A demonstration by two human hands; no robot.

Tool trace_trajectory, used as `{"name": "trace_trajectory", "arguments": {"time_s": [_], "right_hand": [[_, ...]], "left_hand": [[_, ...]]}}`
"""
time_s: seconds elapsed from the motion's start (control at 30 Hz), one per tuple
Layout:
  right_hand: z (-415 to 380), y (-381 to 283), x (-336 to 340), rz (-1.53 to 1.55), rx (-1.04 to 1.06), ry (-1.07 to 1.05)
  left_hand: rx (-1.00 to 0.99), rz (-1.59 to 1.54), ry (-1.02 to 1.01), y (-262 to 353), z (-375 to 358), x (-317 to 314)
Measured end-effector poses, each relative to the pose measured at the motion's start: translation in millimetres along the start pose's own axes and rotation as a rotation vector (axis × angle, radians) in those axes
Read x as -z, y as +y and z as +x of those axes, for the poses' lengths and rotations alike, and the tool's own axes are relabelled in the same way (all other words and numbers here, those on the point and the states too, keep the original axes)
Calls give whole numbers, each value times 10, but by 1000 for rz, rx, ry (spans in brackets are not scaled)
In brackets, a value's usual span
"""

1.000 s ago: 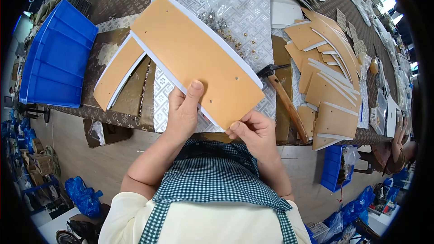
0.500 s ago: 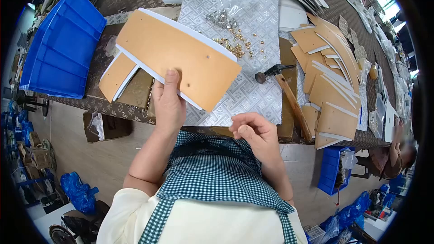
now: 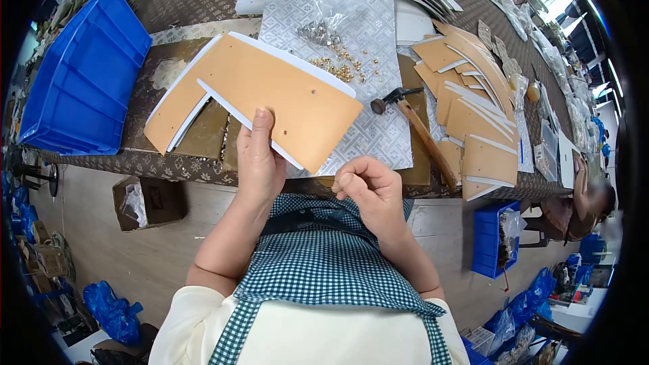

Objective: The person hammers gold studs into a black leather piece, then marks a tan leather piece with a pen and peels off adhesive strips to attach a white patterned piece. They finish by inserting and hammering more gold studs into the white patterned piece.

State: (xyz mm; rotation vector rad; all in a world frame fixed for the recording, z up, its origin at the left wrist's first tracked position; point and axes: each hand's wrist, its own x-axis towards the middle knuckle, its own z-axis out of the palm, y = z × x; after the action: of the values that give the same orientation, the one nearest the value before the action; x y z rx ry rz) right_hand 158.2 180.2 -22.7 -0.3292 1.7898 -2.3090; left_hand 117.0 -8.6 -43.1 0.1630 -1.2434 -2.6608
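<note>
My left hand (image 3: 260,159) grips the lower edge of a tan panel (image 3: 270,81) with white edging, thumb on top. Small holes show in the panel, which is tilted above the table and overlaps another tan piece (image 3: 177,111) at its left. Just below the panel's right end, my right hand (image 3: 368,186) is closed in a pinch; what it holds, if anything, is too small to make out. Beyond the panel, small gold-coloured pieces (image 3: 345,67) lie scattered on a patterned grey sheet (image 3: 378,142). A hammer (image 3: 426,136) rests to their right.
A blue bin (image 3: 88,74) stands at the left. Several tan panels (image 3: 480,122) are piled at the right. A clear plastic bag (image 3: 328,10) with silvery pieces lies at the back. Another person (image 3: 583,196) is at the far right.
The view has shifted slightly. The panel has turned and now lines up closer with the tan piece at its left. My right hand's fingers have drawn together into a pinch.
</note>
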Motion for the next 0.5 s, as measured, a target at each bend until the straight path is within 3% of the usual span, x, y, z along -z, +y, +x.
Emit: {"name": "trace_trajectory", "arguments": {"time_s": [0.1, 0.4, 0.5], "right_hand": [[4, -99, -168, 20, -15, 78], [56, 0, -73, -26, 71, -49], [95, 43, -17, 89, 121, -105]], "left_hand": [[15, 4, -11, -5, -86, -30], [55, -36, -15, -11, -163, -78], [71, -68, 42, 11, -140, -225]]}}
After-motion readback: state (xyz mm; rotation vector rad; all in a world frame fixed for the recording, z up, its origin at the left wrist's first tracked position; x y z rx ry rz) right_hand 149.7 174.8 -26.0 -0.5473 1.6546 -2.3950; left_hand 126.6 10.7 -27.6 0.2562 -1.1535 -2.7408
